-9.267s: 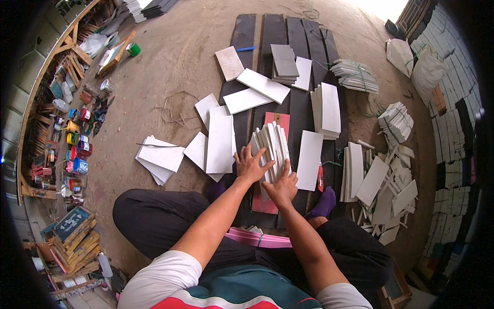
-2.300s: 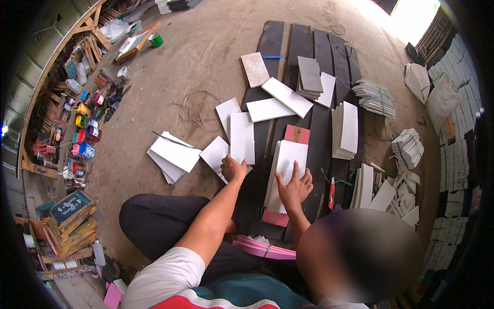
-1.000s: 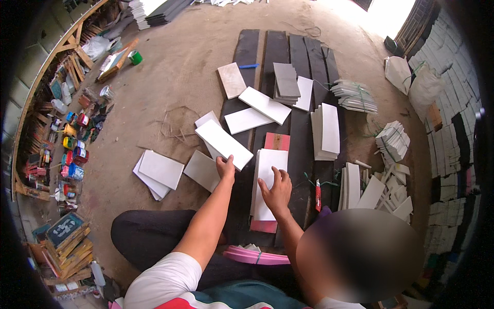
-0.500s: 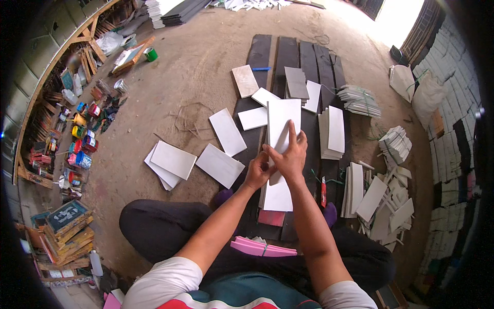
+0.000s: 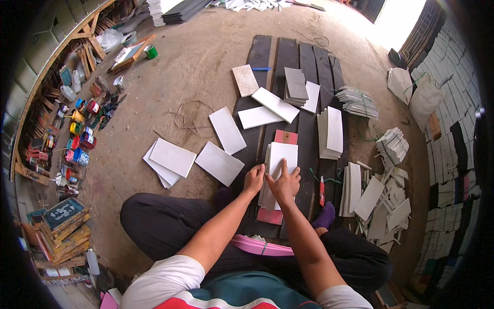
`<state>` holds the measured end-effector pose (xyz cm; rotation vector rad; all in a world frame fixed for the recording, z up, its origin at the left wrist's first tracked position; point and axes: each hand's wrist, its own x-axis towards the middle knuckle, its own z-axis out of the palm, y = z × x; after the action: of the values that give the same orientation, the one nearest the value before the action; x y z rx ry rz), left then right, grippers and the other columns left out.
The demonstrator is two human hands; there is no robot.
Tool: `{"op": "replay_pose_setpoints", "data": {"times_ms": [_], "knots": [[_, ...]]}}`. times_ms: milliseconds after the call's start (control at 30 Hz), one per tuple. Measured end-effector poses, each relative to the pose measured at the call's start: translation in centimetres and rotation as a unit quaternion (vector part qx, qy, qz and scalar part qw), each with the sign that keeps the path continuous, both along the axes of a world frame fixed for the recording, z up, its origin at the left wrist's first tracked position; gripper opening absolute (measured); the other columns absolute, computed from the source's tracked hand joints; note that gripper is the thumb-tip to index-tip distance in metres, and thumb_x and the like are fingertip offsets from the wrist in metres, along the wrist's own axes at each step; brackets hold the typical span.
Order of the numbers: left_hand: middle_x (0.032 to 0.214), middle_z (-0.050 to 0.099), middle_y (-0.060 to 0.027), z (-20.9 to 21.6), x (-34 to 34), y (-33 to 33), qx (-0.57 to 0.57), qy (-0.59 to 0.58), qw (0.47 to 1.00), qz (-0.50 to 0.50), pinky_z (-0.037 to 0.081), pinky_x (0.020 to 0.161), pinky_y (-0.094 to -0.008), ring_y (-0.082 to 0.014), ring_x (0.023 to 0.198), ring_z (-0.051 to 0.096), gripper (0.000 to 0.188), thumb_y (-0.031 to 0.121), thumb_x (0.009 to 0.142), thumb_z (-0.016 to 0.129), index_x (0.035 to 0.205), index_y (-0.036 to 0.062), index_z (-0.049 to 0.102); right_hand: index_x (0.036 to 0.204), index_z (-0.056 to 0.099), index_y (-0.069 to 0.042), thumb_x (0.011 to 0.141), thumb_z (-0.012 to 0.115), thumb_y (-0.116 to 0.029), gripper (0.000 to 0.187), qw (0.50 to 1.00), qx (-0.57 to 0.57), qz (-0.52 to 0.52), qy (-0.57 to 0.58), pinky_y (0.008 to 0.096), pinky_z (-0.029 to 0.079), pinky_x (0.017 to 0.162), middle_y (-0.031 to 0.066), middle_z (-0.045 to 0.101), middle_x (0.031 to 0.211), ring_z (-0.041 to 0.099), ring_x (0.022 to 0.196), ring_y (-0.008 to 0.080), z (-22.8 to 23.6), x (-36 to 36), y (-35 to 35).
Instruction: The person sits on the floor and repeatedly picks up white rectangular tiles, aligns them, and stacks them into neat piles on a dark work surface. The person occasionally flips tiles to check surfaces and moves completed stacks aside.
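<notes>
Since half second ago, both hands dropped tile stack [image 5: 278,172] flat onto red board [image 5: 284,138] on dark planks [image 5: 301,56]. Left hand [image 5: 253,178] fingers curled at stack's edge, right hand [image 5: 284,183] spread flat on top, neither clamping. Risk: uneven push, stack fans, tiles slide off, chip.

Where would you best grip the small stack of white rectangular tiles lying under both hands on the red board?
Probably by its two long edges. The stack of white tiles lies flat, its long axis running away from the person, on the red board. The left hand is at its left edge and the right hand rests on top, so come from above, one hand per side.
</notes>
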<state>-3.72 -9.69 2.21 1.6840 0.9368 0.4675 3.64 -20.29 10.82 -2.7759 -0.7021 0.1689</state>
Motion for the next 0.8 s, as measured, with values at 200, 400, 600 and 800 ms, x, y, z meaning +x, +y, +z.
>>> {"op": "replay_pose_setpoints", "data": {"times_ms": [200,400,600,800], "knots": [[0.119,0.075,-0.0199,-1.3,0.2,-0.6,0.001,-0.046,0.999,0.011,0.054,0.095,-0.0395,-0.0313,0.112,0.072,0.054,0.047,0.108,0.049,0.123,0.001,0.073,0.158,0.045,-0.026,0.076,0.081,-0.06,0.095,1.0,-0.013,-0.004,-0.011,0.0531,0.053,0.094,0.0323,0.042,0.146,0.055,0.123,0.049,-1.6,-0.2,0.7],[0.116,0.076,-0.0198,-2.4,0.4,-1.0,-0.029,-0.059,0.998,0.013,0.055,0.093,-0.039,-0.0297,0.108,0.073,0.053,0.045,0.108,0.051,0.123,-0.0007,0.073,0.157,0.046,-0.025,0.077,0.08,-0.061,0.094,0.999,-0.002,-0.023,-0.03,0.0539,0.05,0.095,0.0309,0.042,0.147,0.053,0.124,0.0468,-1.8,0.1,0.7],[0.107,0.077,-0.0184,-4.5,0.7,-0.3,-0.002,-0.07,0.996,0.054,0.057,0.086,-0.0401,-0.031,0.096,0.075,0.045,0.04,0.106,0.058,0.118,0.0004,0.075,0.16,0.04,-0.025,0.078,0.076,-0.068,0.099,0.999,-0.04,-0.032,0.01,0.0592,0.04,0.105,0.0316,0.038,0.153,0.045,0.135,0.0469,-1.7,0.1,1.4],[0.117,0.071,-0.0197,-6.3,2.6,7.7,0.161,0.142,0.956,0.199,0.052,0.098,-0.0487,-0.0382,0.116,0.064,0.045,0.035,0.093,0.075,0.121,0.0009,0.066,0.163,0.035,-0.021,0.085,0.068,-0.072,0.099,0.999,0.032,-0.041,-0.008,0.0645,0.029,0.115,0.0326,0.033,0.158,0.032,0.148,0.0475,-1.9,1.3,1.0]]}}
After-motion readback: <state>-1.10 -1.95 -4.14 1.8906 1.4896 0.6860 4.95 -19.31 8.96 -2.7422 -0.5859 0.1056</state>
